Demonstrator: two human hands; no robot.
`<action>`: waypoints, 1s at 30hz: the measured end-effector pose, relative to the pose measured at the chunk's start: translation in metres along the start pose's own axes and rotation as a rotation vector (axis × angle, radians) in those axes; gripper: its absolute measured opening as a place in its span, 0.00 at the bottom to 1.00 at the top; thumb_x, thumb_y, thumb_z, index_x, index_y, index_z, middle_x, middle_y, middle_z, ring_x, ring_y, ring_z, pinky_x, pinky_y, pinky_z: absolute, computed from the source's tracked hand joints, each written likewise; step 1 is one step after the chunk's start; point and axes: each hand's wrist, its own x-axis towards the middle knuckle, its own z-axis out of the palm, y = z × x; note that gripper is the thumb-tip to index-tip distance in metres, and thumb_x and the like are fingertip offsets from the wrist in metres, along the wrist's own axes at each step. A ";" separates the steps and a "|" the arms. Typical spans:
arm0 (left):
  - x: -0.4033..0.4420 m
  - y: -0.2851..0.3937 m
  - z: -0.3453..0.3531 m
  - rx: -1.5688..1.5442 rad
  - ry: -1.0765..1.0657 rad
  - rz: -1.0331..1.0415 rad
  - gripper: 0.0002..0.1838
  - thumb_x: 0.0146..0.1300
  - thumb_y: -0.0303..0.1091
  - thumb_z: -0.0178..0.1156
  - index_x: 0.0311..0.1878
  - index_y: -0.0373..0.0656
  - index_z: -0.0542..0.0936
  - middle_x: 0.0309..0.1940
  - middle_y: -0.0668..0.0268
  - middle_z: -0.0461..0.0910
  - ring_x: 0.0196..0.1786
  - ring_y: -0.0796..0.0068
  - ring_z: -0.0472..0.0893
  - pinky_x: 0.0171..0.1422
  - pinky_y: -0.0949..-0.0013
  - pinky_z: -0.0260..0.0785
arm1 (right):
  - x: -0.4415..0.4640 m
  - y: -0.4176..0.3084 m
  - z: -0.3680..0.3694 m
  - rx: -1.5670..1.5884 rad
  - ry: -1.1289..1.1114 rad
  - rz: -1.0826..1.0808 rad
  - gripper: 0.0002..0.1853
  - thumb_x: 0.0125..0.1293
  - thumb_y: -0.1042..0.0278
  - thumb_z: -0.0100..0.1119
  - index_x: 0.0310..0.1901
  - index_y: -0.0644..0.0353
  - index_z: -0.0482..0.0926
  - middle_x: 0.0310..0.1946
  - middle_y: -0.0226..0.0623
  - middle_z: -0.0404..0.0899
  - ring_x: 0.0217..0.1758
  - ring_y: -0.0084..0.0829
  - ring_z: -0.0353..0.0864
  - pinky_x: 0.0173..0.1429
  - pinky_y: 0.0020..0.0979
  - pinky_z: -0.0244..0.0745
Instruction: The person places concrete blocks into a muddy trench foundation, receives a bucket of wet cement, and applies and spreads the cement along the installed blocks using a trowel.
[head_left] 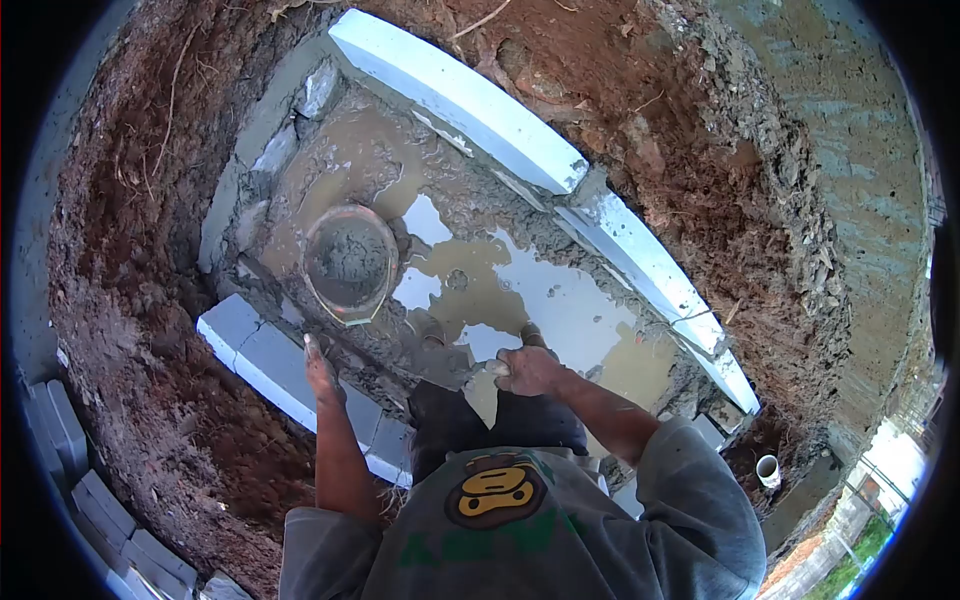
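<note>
My right hand (pixel 530 371) is closed around the handle of a trowel (pixel 482 397), whose pointed blade hangs in front of my dark trousers. Fingers stretched out, my left hand (pixel 321 372) is held edge-on over the near row of pale concrete blocks (pixel 262 345). I cannot tell whether it touches them. Ahead of that hand, a round bucket (pixel 392 262) of wet grey mortar (pixel 350 258) stands in the mud.
Muddy water (pixel 560 290) pools around my feet. Long pale blocks (pixel 460 95) line the pit's far side, against a reddish soil bank (pixel 640 150). More blocks (pixel 105 505) lie at lower left. A white pipe (pixel 768 470) sticks up at right.
</note>
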 end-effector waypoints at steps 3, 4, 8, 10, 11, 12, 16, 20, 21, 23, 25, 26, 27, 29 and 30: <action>0.031 -0.017 -0.004 0.048 -0.001 0.024 0.32 0.67 0.58 0.46 0.62 0.41 0.67 0.53 0.63 0.74 0.50 0.69 0.75 0.49 0.66 0.67 | 0.001 0.043 -0.024 0.487 -0.337 0.206 0.19 0.56 0.53 0.59 0.42 0.61 0.76 0.24 0.40 0.78 0.25 0.35 0.81 0.32 0.36 0.76; 0.046 -0.036 -0.007 0.070 0.010 0.046 0.31 0.67 0.58 0.46 0.62 0.41 0.67 0.53 0.63 0.74 0.49 0.69 0.76 0.49 0.66 0.67 | 0.005 0.073 -0.034 0.650 -0.308 0.341 0.18 0.57 0.55 0.59 0.41 0.62 0.76 0.22 0.37 0.77 0.22 0.31 0.79 0.28 0.34 0.75; 0.033 -0.051 0.014 0.082 -0.065 0.023 0.26 0.68 0.53 0.47 0.59 0.41 0.69 0.50 0.65 0.75 0.46 0.71 0.76 0.49 0.69 0.68 | -0.018 0.181 -0.033 1.005 0.235 0.726 0.16 0.56 0.59 0.60 0.38 0.65 0.75 0.21 0.38 0.76 0.18 0.30 0.76 0.21 0.34 0.73; 0.016 -0.041 0.044 0.014 -0.052 0.015 0.31 0.63 0.60 0.51 0.58 0.44 0.71 0.41 0.71 0.77 0.37 0.76 0.77 0.37 0.76 0.64 | -0.079 0.139 -0.050 0.465 0.078 0.631 0.16 0.56 0.62 0.58 0.38 0.66 0.74 0.25 0.44 0.78 0.21 0.36 0.78 0.26 0.38 0.74; 0.024 -0.060 0.048 -0.051 -0.092 0.139 0.30 0.64 0.59 0.51 0.57 0.43 0.72 0.41 0.71 0.77 0.36 0.75 0.77 0.38 0.75 0.65 | -0.106 0.120 -0.046 0.435 0.108 0.539 0.17 0.55 0.60 0.59 0.39 0.66 0.74 0.28 0.46 0.79 0.22 0.38 0.79 0.28 0.39 0.75; 0.044 -0.095 0.052 -0.113 -0.130 0.267 0.29 0.65 0.58 0.50 0.56 0.42 0.73 0.40 0.71 0.78 0.36 0.74 0.77 0.38 0.73 0.66 | -0.124 0.112 -0.031 0.391 0.127 0.563 0.18 0.54 0.59 0.59 0.40 0.66 0.74 0.27 0.49 0.78 0.25 0.41 0.80 0.31 0.39 0.75; -0.004 -0.027 0.095 0.261 -0.025 0.099 0.22 0.68 0.48 0.51 0.51 0.37 0.78 0.41 0.66 0.80 0.42 0.74 0.78 0.49 0.71 0.69 | -0.148 0.120 -0.001 0.495 0.157 0.636 0.21 0.52 0.55 0.59 0.38 0.67 0.75 0.30 0.55 0.79 0.38 0.49 0.81 0.42 0.43 0.75; -0.029 -0.013 0.102 0.166 -0.101 0.637 0.16 0.62 0.32 0.58 0.49 0.31 0.77 0.39 0.63 0.80 0.39 0.74 0.76 0.47 0.70 0.69 | -0.124 0.116 -0.058 0.183 0.153 0.538 0.22 0.53 0.54 0.57 0.41 0.67 0.75 0.36 0.59 0.79 0.44 0.52 0.80 0.48 0.44 0.74; -0.042 -0.003 0.097 0.078 -0.048 0.666 0.17 0.61 0.31 0.58 0.51 0.31 0.76 0.41 0.62 0.80 0.40 0.75 0.76 0.48 0.70 0.68 | -0.121 0.107 -0.079 0.167 0.146 0.511 0.24 0.53 0.52 0.56 0.42 0.67 0.75 0.37 0.58 0.79 0.45 0.52 0.79 0.51 0.43 0.74; -0.066 0.016 0.092 -0.111 0.042 0.726 0.21 0.60 0.29 0.59 0.56 0.30 0.73 0.45 0.60 0.79 0.43 0.76 0.75 0.52 0.71 0.68 | -0.113 0.090 -0.121 0.143 0.127 0.476 0.24 0.53 0.52 0.57 0.43 0.66 0.75 0.38 0.58 0.79 0.45 0.53 0.79 0.50 0.44 0.73; -0.081 0.012 0.067 -0.176 0.117 0.775 0.26 0.58 0.26 0.59 0.61 0.33 0.69 0.50 0.58 0.78 0.46 0.75 0.75 0.55 0.73 0.66 | -0.099 0.091 -0.142 -0.032 0.247 0.334 0.23 0.53 0.53 0.58 0.43 0.65 0.75 0.38 0.57 0.79 0.45 0.53 0.78 0.50 0.44 0.73; -0.096 0.010 0.059 -0.258 0.201 0.763 0.27 0.58 0.27 0.59 0.62 0.33 0.69 0.49 0.57 0.78 0.45 0.74 0.76 0.53 0.72 0.67 | -0.092 0.088 -0.150 -0.118 0.300 0.259 0.23 0.53 0.53 0.58 0.43 0.65 0.75 0.39 0.57 0.79 0.45 0.53 0.78 0.50 0.44 0.73; -0.113 0.009 0.051 -0.345 0.286 0.747 0.27 0.58 0.27 0.59 0.62 0.34 0.68 0.48 0.56 0.79 0.45 0.74 0.77 0.52 0.72 0.68 | -0.091 0.077 -0.161 -0.113 0.315 0.222 0.23 0.53 0.53 0.59 0.43 0.65 0.75 0.39 0.57 0.79 0.46 0.54 0.78 0.50 0.44 0.73; -0.136 -0.009 0.019 0.027 0.640 0.355 0.22 0.60 0.38 0.59 0.55 0.35 0.76 0.38 0.55 0.82 0.37 0.70 0.79 0.45 0.66 0.69 | -0.091 0.055 -0.182 -0.110 0.331 0.151 0.23 0.54 0.52 0.59 0.44 0.65 0.76 0.39 0.56 0.79 0.46 0.54 0.78 0.50 0.44 0.73; -0.132 -0.033 -0.002 0.059 0.689 0.211 0.22 0.60 0.41 0.58 0.52 0.35 0.77 0.35 0.55 0.82 0.36 0.69 0.79 0.43 0.65 0.69 | -0.087 0.051 -0.184 -0.130 0.373 0.111 0.23 0.55 0.51 0.60 0.43 0.65 0.76 0.38 0.56 0.79 0.46 0.54 0.78 0.50 0.44 0.73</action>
